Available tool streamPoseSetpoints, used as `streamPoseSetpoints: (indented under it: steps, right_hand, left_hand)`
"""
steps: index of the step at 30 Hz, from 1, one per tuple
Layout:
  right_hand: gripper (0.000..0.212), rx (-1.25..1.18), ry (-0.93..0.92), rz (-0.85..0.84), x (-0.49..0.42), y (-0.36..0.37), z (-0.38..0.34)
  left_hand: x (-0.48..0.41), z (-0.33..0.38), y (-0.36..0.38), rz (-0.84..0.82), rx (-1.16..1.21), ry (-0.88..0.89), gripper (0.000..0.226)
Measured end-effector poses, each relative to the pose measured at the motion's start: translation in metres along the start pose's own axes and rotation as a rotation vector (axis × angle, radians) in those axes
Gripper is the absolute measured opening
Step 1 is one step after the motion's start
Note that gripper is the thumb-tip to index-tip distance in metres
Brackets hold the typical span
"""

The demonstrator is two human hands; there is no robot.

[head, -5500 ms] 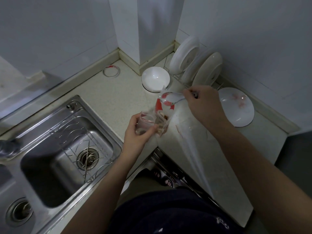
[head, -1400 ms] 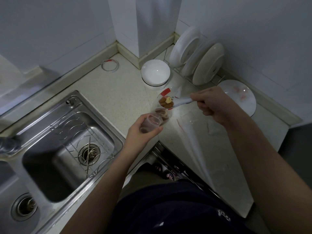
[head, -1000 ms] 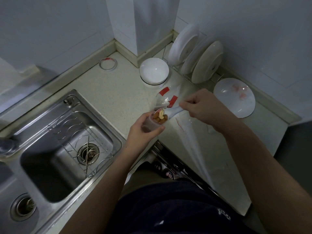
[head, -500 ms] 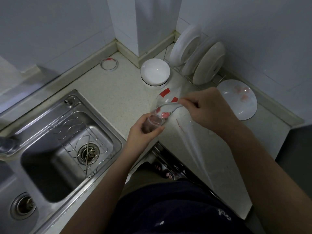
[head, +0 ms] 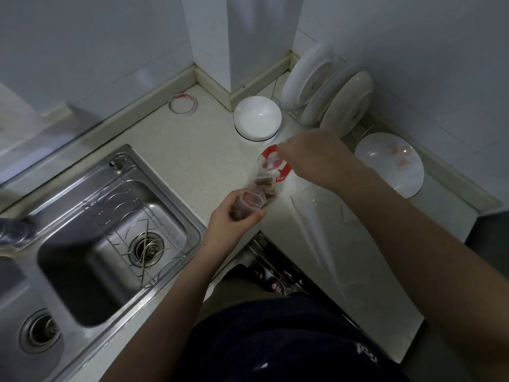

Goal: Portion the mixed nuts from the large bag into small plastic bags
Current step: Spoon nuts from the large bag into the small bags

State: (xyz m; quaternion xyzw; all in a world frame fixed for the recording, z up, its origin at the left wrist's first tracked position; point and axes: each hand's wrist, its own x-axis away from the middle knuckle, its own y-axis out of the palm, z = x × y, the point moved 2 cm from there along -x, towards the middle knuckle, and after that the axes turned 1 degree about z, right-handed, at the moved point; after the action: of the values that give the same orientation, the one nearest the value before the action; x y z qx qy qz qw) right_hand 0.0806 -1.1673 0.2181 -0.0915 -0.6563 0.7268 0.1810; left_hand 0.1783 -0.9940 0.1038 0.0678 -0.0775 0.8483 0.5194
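Note:
My left hand grips a small clear plastic bag by its open mouth, with brown nuts inside. Just behind it stands the large clear bag with red bands, and mixed nuts show through its lower part. My right hand is over the large bag's mouth, fingers pinched on a clear plastic spoon whose bowl dips into the bag. The spoon's handle is hidden by my fingers.
An upturned white bowl sits behind the bags. White plates stand in a rack, and another plate lies flat at the right. A steel sink is at the left. Clear plastic sheets lie on the counter, and a tape ring sits near the wall.
The spoon carried nuts to the small bag and tipped them in, then my right hand lifted it back into the large bag. My left hand kept its hold.

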Motion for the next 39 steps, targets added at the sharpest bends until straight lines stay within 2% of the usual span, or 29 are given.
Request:
streamPoseSetpoints:
  steps: [3, 7, 9, 11, 13, 15, 17, 20, 24, 31, 34, 39]
  right_hand:
    - [0.019, 0.136, -0.093, -0.107, -0.016, 0.011, -0.007]
    - [0.005, 0.207, -0.153, -0.248, -0.03, 0.025, -0.015]
    - [0.027, 0.237, -0.172, -0.259, -0.033, 0.032, -0.017]
    - [0.038, 0.217, -0.19, -0.278, -0.035, 0.039, -0.019]
    - [0.038, 0.207, -0.181, -0.307, -0.038, 0.047, -0.021]
    - [0.027, 0.205, -0.157, -0.32, -0.04, 0.055, -0.023]
    - [0.01, 0.152, -0.127, -0.289, -0.041, 0.063, -0.025]
    - [0.017, 0.078, -0.091, -0.224, -0.038, 0.072, -0.027]
    - [0.009, -0.088, 0.065, -0.289, -0.036, 0.078, -0.022]
    - [0.017, -0.341, 0.348, -0.426, -0.032, 0.092, -0.008]
    - [0.024, -0.451, 0.428, -0.377, -0.033, 0.088, 0.001]
    - [0.024, -0.6, 0.435, -0.321, -0.035, 0.069, 0.006]
  left_hand:
    - [0.002, -0.001, -0.001, 0.005, -0.012, -0.011, 0.036]
    - [0.004, -0.002, -0.003, 0.024, -0.013, -0.027, 0.037]
    - [0.004, -0.004, -0.004, 0.038, -0.006, -0.042, 0.039]
    - [0.005, -0.007, -0.005, 0.044, 0.0, -0.061, 0.041]
    - [0.006, -0.008, -0.006, 0.05, 0.004, -0.072, 0.042]
    - [0.007, -0.009, -0.007, 0.059, 0.002, -0.083, 0.043]
    - [0.009, -0.01, -0.008, 0.064, -0.013, -0.088, 0.043]
    - [0.01, -0.01, -0.011, 0.074, -0.038, -0.09, 0.044]
    - [0.011, -0.011, -0.013, 0.079, -0.036, -0.114, 0.044]
    - [0.012, -0.012, -0.015, 0.085, -0.044, -0.117, 0.042]
    - [0.011, -0.014, -0.017, 0.082, -0.044, -0.114, 0.043]
    - [0.01, -0.015, -0.017, 0.069, -0.055, -0.122, 0.046]
